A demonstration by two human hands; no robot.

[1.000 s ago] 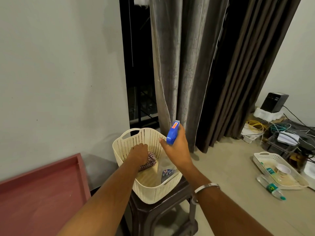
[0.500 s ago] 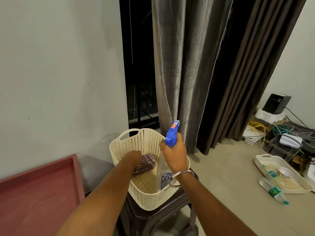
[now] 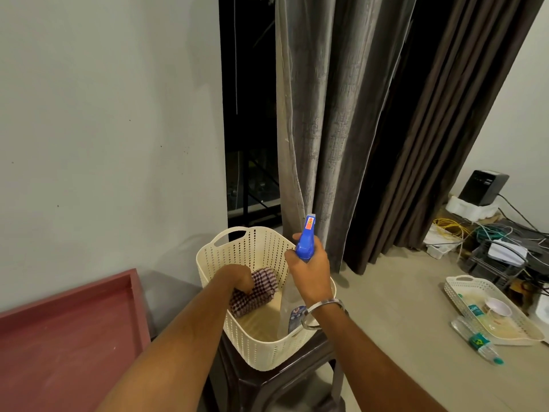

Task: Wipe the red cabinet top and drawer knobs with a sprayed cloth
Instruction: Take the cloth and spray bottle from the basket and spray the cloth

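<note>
A cream perforated basket (image 3: 252,248) stands on a dark plastic stool (image 3: 297,379). Inside it my left hand (image 3: 237,281) grips a folded red-and-white checked cloth (image 3: 261,289). My right hand (image 3: 312,272) holds a clear spray bottle by its blue trigger head (image 3: 306,242), with the bottle body (image 3: 292,310) reaching down into the basket. The red cabinet top (image 3: 65,337), with a raised rim, lies at the lower left. No drawer knobs are visible.
A grey wall is on the left; a dark window gap (image 3: 249,114) and long curtains (image 3: 341,114) hang behind the basket. On the floor at right are a cream tray (image 3: 457,285) with a cup, plastic bottles (image 3: 478,343), tangled cables (image 3: 463,230) and a black box (image 3: 482,188).
My left hand has lifted the checked cloth higher inside the basket, so more of it shows. My right hand has kept its grip on the spray bottle. The view shifted slightly.
</note>
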